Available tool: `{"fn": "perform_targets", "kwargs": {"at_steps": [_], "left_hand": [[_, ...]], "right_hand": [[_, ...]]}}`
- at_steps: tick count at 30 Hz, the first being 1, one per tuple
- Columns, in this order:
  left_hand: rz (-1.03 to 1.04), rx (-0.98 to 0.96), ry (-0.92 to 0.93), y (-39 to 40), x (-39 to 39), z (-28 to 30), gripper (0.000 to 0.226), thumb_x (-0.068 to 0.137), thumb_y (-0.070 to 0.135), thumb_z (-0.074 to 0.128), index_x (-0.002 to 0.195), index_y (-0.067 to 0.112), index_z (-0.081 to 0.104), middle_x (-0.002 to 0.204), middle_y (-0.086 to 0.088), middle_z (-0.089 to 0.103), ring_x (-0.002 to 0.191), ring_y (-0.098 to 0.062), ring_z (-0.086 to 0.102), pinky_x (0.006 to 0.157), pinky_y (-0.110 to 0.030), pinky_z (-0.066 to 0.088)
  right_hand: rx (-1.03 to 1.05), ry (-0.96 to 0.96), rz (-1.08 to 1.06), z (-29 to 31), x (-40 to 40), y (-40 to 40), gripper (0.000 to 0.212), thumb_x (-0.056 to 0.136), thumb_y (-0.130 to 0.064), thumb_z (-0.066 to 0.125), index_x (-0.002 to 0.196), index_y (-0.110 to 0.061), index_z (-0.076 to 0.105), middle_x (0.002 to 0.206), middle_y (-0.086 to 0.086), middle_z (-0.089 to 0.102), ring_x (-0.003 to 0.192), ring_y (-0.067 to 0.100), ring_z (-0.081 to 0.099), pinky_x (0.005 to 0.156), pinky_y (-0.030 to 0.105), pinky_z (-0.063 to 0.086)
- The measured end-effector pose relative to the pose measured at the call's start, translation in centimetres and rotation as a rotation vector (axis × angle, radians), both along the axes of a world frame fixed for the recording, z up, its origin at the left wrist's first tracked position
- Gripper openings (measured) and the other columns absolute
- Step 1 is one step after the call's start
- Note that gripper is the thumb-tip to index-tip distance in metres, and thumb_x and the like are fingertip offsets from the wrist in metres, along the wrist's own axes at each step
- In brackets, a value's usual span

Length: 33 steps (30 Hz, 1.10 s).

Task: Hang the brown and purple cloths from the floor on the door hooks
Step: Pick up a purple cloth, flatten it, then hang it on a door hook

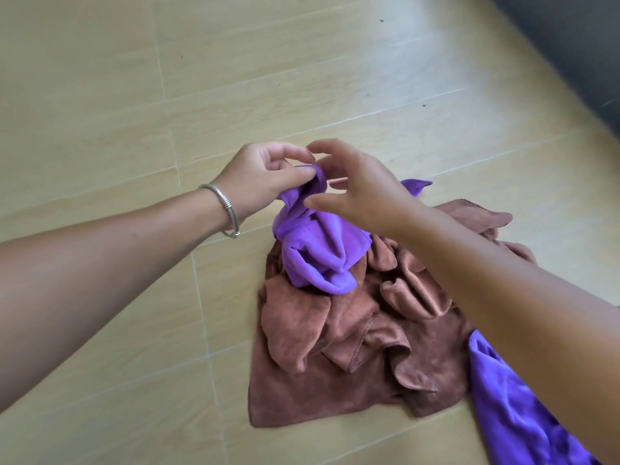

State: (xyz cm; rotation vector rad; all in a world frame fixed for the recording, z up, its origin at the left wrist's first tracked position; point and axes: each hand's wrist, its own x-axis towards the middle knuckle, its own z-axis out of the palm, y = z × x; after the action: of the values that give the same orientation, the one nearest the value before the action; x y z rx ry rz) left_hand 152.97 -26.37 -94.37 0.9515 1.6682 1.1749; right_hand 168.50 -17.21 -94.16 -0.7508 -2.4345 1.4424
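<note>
on the floor (100, 95) at 5 o'clock lies our brown cloth (335, 347); our left hand (265, 176) pinches the purple cloth (318, 243), our right hand (362, 186) hovers spread wide.

Beige tile floor (100, 95), dark wall (577, 45) top-rt.

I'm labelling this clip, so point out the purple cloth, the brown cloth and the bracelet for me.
purple cloth (315, 253): head view, on the bunched fold below the left hand (268, 176) that pinches its top.
brown cloth (322, 374): head view, on the crumpled middle, lying on the floor.
bracelet (223, 201): head view, on the band at the left wrist.
</note>
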Motion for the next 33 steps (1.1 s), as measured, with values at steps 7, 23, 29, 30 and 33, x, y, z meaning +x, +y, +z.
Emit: {"fn": "perform_targets", "kwargs": {"at_steps": [7,23,29,30,33], "left_hand": [[0.001,0.021,-0.150,-0.6,0.9,-0.5,0.037,0.063,0.030,0.079,0.093,0.018,0.060,0.074,0.000,0.070,0.066,-0.013,0.062,0.069,-0.026,0.052],[-0.053,0.027,0.527,1.0,3.7,-2.3,0.021,0.070,0.031,0.058,0.090,0.028,0.063,0.079,0.009,0.069,0.080,-0.015,0.066,0.075,-0.041,0.054],[0.137,0.110,0.604,3.8,1.9,2.2,0.031,0.064,0.017,0.046,0.090,0.023,0.061,0.078,0.006,0.067,0.069,-0.021,0.059,0.068,-0.040,0.053],[0.158,0.119,0.626,4.2,1.1,3.3,0.030,0.064,0.016,0.046,0.089,0.022,0.062,0.078,0.007,0.067,0.068,-0.020,0.057,0.068,-0.039,0.053],[0.173,0.117,0.678,4.8,-0.6,6.6,0.026,0.065,0.016,0.046,0.085,0.022,0.063,0.071,0.009,0.063,0.066,-0.020,0.055,0.066,-0.038,0.052]], "right_hand": [[0.116,-0.040,-0.008,-0.8,0.7,-0.2,0.028,0.079,-0.030,0.076,0.104,-0.022,0.067,0.077,0.002,0.060,0.074,0.018,0.059,0.076,0.037,0.049],[-0.247,0.411,-0.394,6.4,2.6,1.9,0.021,0.087,-0.012,0.068,0.079,-0.015,0.049,0.071,0.013,0.062,0.061,0.021,0.054,0.053,0.032,0.041],[-0.079,0.448,-0.521,12.8,2.5,4.0,0.019,0.083,-0.019,0.073,0.076,-0.018,0.055,0.062,-0.002,0.064,0.058,0.016,0.057,0.051,0.030,0.045],[-0.061,0.464,-0.541,13.9,2.5,4.3,0.019,0.083,-0.020,0.073,0.077,-0.018,0.055,0.062,-0.006,0.064,0.058,0.013,0.057,0.052,0.030,0.045],[-0.017,0.504,-0.548,17.3,2.4,4.6,0.018,0.083,-0.021,0.073,0.078,-0.016,0.056,0.064,-0.007,0.062,0.059,0.010,0.056,0.054,0.030,0.046]]}}
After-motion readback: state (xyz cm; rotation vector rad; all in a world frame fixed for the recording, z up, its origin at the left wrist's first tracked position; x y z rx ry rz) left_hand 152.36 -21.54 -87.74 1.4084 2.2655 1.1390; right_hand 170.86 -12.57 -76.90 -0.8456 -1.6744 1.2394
